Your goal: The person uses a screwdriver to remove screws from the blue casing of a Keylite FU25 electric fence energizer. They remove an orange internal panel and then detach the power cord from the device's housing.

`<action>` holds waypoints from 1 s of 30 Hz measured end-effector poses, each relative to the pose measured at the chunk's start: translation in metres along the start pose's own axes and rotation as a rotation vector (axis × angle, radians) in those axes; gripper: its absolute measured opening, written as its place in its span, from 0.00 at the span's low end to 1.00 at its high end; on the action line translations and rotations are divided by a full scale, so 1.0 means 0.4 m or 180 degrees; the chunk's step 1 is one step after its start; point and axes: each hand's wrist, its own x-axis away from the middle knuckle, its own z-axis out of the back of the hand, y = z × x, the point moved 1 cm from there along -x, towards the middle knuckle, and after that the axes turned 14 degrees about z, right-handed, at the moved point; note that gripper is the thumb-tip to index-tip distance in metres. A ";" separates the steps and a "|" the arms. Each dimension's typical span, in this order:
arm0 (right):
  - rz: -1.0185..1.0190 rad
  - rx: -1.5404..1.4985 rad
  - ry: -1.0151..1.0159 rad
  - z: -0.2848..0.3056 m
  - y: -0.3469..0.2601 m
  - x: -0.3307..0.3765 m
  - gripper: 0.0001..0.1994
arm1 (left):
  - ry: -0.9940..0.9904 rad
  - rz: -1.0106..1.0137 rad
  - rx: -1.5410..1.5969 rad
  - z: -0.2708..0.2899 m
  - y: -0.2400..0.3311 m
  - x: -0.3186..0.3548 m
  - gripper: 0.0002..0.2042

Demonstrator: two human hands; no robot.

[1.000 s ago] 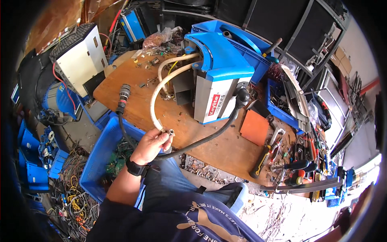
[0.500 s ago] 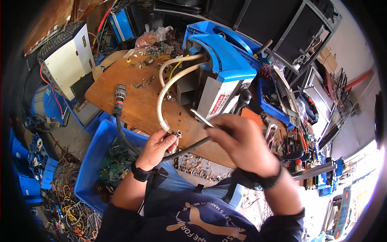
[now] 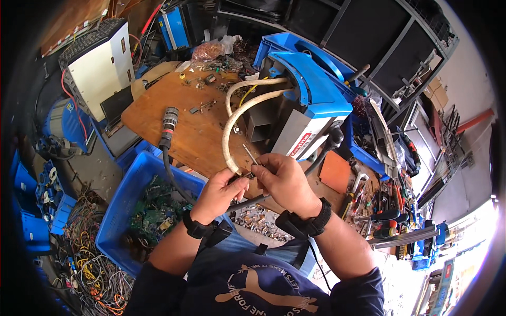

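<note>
- The cream hose (image 3: 232, 124) loops from the blue machine (image 3: 311, 100) down to the near edge of the wooden bench (image 3: 158, 105); it looks springy yet fairly stiff, best gripped close to its free end.
- Left hand (image 3: 219, 195): fingers curled tight, pinching that hose end.
- Right hand (image 3: 284, 181): fingers closed round a thin metal tool (image 3: 250, 154), its tip rising just beside the hose end.

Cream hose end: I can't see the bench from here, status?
Left hand pinching cream hose end. Right hand holding thin metal tool at it. Black cable runs beneath, not blocking.
</note>
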 end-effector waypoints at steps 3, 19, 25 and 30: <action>-0.0174 0.0001 0.0062 -0.002 -0.009 0.005 0.10 | 0.0170 -0.0053 -0.0159 -0.006 -0.006 -0.003 0.10; 0.0570 0.0103 -0.0176 0.005 -0.013 0.002 0.06 | 0.0159 0.0095 0.0498 -0.012 -0.005 0.010 0.13; 0.1301 0.0328 -0.0258 0.014 -0.038 0.003 0.05 | 0.0021 0.0185 0.0464 -0.005 0.010 0.019 0.16; 0.1270 -0.0403 -0.0451 0.026 0.008 -0.016 0.08 | -0.0160 0.0209 0.0590 -0.006 0.023 0.025 0.17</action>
